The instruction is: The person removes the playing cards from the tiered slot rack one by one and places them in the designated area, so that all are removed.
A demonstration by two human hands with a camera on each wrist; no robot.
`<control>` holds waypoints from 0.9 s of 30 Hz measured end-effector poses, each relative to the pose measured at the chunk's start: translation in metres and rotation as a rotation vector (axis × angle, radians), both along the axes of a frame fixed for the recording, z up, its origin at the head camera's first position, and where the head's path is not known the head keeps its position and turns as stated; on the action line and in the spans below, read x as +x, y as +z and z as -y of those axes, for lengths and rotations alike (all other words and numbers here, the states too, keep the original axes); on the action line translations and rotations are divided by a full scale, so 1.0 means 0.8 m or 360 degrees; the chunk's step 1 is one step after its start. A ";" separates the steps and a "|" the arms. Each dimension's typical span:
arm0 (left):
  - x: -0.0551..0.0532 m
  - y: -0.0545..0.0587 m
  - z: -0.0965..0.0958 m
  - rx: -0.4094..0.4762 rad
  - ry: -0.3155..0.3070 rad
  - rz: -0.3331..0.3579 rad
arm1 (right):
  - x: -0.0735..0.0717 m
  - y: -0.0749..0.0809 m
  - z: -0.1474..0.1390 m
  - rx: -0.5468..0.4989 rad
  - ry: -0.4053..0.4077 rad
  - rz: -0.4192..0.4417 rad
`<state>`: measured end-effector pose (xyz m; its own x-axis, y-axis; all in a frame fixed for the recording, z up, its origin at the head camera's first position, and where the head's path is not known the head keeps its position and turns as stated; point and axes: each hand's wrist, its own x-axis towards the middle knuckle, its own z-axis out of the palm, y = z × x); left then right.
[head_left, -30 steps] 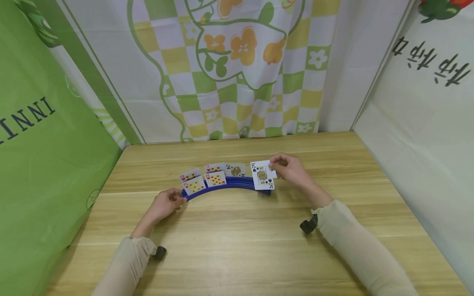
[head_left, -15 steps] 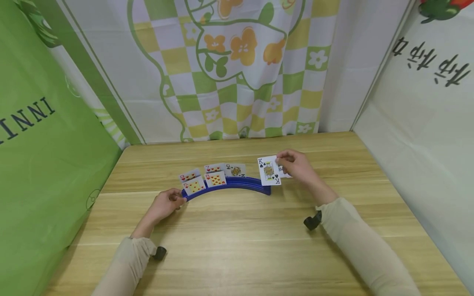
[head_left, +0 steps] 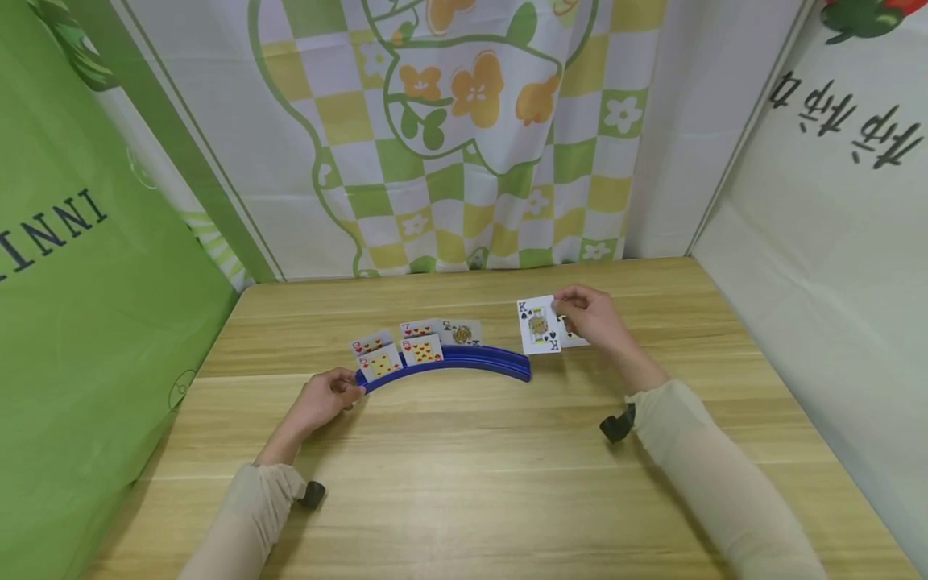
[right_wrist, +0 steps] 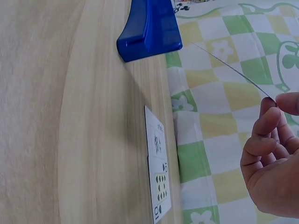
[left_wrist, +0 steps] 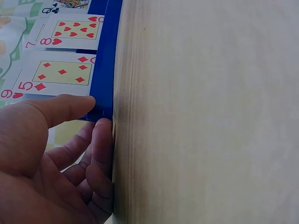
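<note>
My left hand [head_left: 328, 400] pinches the left end of a blue curved playing-card holder [head_left: 493, 362]; in the left wrist view its thumb lies on the end and a fingertip touches the side. Two rows of cards stand in the holder: the five of diamonds [head_left: 380, 364] and eight of hearts [head_left: 422, 351] in front, the nine of hearts [head_left: 371, 343], seven of hearts [head_left: 419, 329] and queen of clubs [head_left: 461, 332] behind. Off the holder's right end, my right hand [head_left: 593, 316] pinches the king of spades [head_left: 539, 326] by its upper right edge, above the table.
Face-up cards lie on the wooden table [head_left: 464, 475] below the right hand; the right wrist view shows a ten [right_wrist: 161, 191] and a picture card [right_wrist: 155, 140]. Patterned curtains [head_left: 474, 201] hang behind the table's far edge, with cloth walls on both sides.
My right hand has carried the king of spades right and away from the holder's right end, towards the cards on the table. My left hand and the holder have stayed put.
</note>
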<state>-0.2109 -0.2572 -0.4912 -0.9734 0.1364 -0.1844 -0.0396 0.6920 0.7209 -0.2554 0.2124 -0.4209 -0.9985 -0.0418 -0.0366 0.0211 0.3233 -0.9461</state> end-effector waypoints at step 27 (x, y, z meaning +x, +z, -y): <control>0.000 0.001 0.001 -0.0021 -0.0005 -0.0010 | -0.019 -0.016 -0.040 0.0073 -0.0136 0.0027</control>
